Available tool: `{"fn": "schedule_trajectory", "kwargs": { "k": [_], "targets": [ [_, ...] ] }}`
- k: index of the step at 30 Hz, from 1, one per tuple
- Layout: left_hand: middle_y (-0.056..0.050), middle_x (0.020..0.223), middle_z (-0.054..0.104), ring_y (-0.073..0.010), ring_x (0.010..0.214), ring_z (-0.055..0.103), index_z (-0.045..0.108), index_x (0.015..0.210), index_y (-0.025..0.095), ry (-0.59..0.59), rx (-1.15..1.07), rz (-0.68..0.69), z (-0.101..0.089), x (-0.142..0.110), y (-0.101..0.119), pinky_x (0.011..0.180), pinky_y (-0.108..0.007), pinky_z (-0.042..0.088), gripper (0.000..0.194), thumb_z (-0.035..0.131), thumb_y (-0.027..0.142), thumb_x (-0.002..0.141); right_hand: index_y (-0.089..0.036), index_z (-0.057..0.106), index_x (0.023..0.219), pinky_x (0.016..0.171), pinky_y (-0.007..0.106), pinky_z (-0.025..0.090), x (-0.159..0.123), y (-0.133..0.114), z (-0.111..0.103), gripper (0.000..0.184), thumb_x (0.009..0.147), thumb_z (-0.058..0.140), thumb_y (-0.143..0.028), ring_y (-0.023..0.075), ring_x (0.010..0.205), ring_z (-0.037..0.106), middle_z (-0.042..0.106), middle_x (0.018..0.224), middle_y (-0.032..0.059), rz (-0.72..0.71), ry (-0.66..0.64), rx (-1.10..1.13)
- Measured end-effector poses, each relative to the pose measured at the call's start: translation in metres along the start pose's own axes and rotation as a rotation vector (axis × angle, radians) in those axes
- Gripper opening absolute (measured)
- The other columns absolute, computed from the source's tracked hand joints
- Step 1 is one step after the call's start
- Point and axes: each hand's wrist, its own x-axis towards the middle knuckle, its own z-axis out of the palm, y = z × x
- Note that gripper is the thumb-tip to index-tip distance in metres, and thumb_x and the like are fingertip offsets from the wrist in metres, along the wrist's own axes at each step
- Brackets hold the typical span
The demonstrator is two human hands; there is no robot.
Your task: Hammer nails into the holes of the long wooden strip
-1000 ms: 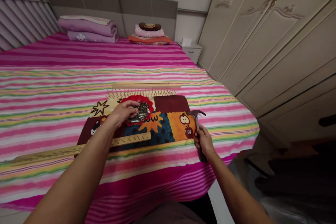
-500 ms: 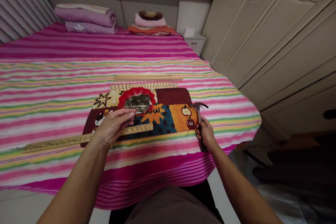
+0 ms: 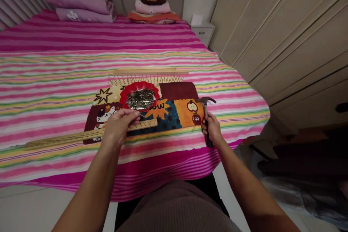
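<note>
My left hand [image 3: 121, 123] is closed in a pinch on a thin nail [image 3: 141, 115], just in front of a red scalloped bowl [image 3: 123, 96] heaped with loose nails [image 3: 141, 99]. Under that hand runs a wooden strip [image 3: 62, 139] with a row of nails along it; the hand hides part of it. My right hand [image 3: 212, 129] is wrapped round the dark handle of a claw hammer [image 3: 206, 106], whose head points away from me at the right end of a patterned mat [image 3: 178, 92].
Behind the bowl lies a strip bristling with upright nails [image 3: 163, 79], and beyond it plain wooden strips [image 3: 152, 70]. All rest on a bed with a striped cover [image 3: 231, 94]. Folded bedding [image 3: 78, 1] is stacked at the far end. A wardrobe [image 3: 261, 32] stands to the right.
The view has tilted down slightly. My left hand has moved a little right, over the wooden strip, still pinching. My right hand keeps its hold on the hammer.
</note>
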Motion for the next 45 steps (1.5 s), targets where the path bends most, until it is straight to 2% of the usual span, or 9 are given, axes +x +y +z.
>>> {"fn": "schedule_trajectory", "kwargs": {
  "k": [4, 7, 13, 27, 30, 38, 42, 45],
  "targets": [
    [0.002, 0.064, 0.066, -0.0122, 0.062, 0.057, 0.067, 0.067, 0.019, -0.077, 0.333, 0.169, 0.014, -0.008, -0.005, 0.059, -0.024, 0.046, 0.022, 0.074, 0.038, 0.056, -0.025, 0.050, 0.089, 0.027, 0.014, 0.017, 0.001, 0.000, 0.000, 0.028, 0.062, 0.056, -0.029, 0.0038, 0.032, 0.033, 0.046, 0.054, -0.0120, 0.003, 0.005, -0.001],
    [0.003, 0.067, 0.066, -0.0141, 0.066, 0.057, 0.069, 0.066, 0.022, -0.142, 0.586, 0.264, 0.019, -0.009, -0.011, 0.064, -0.026, 0.045, 0.017, 0.068, 0.039, 0.063, -0.025, 0.049, 0.088, 0.027, 0.014, 0.018, 0.002, 0.001, 0.000, 0.026, 0.062, 0.055, -0.029, 0.0040, 0.032, 0.033, 0.046, 0.054, -0.0119, -0.001, 0.008, -0.004],
    [0.001, 0.077, 0.070, -0.0185, 0.082, 0.060, 0.070, 0.067, 0.024, -0.153, 0.830, 0.380, 0.022, -0.004, -0.022, 0.078, -0.031, 0.044, 0.010, 0.064, 0.032, 0.068, -0.025, 0.050, 0.088, 0.027, 0.014, 0.017, 0.003, 0.001, -0.001, 0.025, 0.063, 0.054, -0.029, 0.0038, 0.032, 0.033, 0.046, 0.054, -0.0117, -0.006, 0.002, -0.008],
    [0.001, 0.075, 0.068, -0.0175, 0.079, 0.060, 0.069, 0.068, 0.024, -0.075, 0.708, 0.372, 0.023, -0.003, -0.054, 0.078, -0.031, 0.045, 0.015, 0.060, 0.036, 0.071, -0.025, 0.049, 0.086, 0.027, 0.014, 0.018, 0.002, 0.003, -0.001, 0.023, 0.064, 0.054, -0.029, 0.0035, 0.032, 0.034, 0.045, 0.056, -0.0117, -0.020, 0.006, -0.014],
    [0.000, 0.077, 0.069, -0.0184, 0.080, 0.059, 0.068, 0.067, 0.023, -0.035, 0.733, 0.401, 0.025, -0.005, -0.057, 0.080, -0.032, 0.045, 0.015, 0.060, 0.035, 0.072, -0.025, 0.048, 0.086, 0.027, 0.014, 0.018, 0.001, 0.003, -0.001, 0.023, 0.065, 0.054, -0.030, 0.0036, 0.032, 0.033, 0.045, 0.056, -0.0116, -0.021, 0.009, -0.021],
    [-0.002, 0.076, 0.068, -0.0201, 0.081, 0.056, 0.065, 0.068, 0.023, -0.032, 0.865, 0.526, 0.025, -0.003, -0.065, 0.079, -0.033, 0.044, 0.013, 0.060, 0.032, 0.075, -0.025, 0.050, 0.090, 0.028, 0.015, 0.018, 0.000, 0.002, 0.000, 0.025, 0.067, 0.054, -0.031, 0.0042, 0.034, 0.033, 0.045, 0.057, -0.0109, -0.028, 0.022, -0.046],
    [-0.003, 0.078, 0.069, -0.0216, 0.084, 0.056, 0.065, 0.068, 0.023, -0.064, 0.906, 0.581, 0.027, -0.004, -0.068, 0.080, -0.035, 0.042, 0.015, 0.058, 0.032, 0.078, -0.024, 0.053, 0.099, 0.029, 0.016, 0.019, -0.003, 0.006, 0.003, 0.030, 0.070, 0.054, -0.032, 0.0049, 0.035, 0.032, 0.045, 0.056, -0.0107, -0.071, 0.041, -0.088],
    [-0.003, 0.079, 0.070, -0.0222, 0.087, 0.055, 0.065, 0.067, 0.024, -0.078, 0.922, 0.621, 0.028, -0.005, -0.069, 0.082, -0.036, 0.040, 0.017, 0.057, 0.031, 0.080, -0.022, 0.058, 0.107, 0.034, 0.017, 0.030, -0.018, 0.006, 0.004, 0.034, 0.074, 0.055, -0.032, 0.0070, 0.041, 0.040, 0.049, 0.058, -0.0085, -0.208, 0.084, -0.218]
  ]
}}
